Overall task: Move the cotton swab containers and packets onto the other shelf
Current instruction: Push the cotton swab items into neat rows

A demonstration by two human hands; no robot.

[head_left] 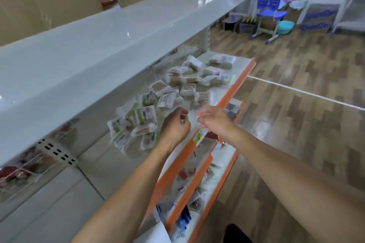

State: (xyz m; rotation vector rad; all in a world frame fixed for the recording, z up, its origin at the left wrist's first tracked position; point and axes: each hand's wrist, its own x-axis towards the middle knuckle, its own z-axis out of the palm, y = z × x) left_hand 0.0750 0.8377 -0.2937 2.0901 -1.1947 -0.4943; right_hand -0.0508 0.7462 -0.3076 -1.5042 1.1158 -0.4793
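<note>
Head view. The cotton swab packets (158, 100) lie in a loose, unsorted heap on the middle shelf (215, 92), which has an orange front edge. The heap runs from the near left toward the far right end, with several packets stacked on one another. This scatter suggests bulk placement rather than display order.

The left hand (175, 124) is just beside the near end of the heap, fingers curled inward. Whether it holds a packet cannot be told, because the frame is blurred there. The right hand (213, 119) hangs over the shelf's orange edge, fingers loosely extended and apart, gripping nothing visible. Both hands are close together at the heap's front, a position suited to gathering packets.

The top shelf (118, 31) above is wide, glossy and bare along its near part. Judged from this, it is the likely destination.

Containers: the lower shelves (197, 189) hold small mixed goods, too blurred to identify. No rigid swab container is distinguishable.
</note>
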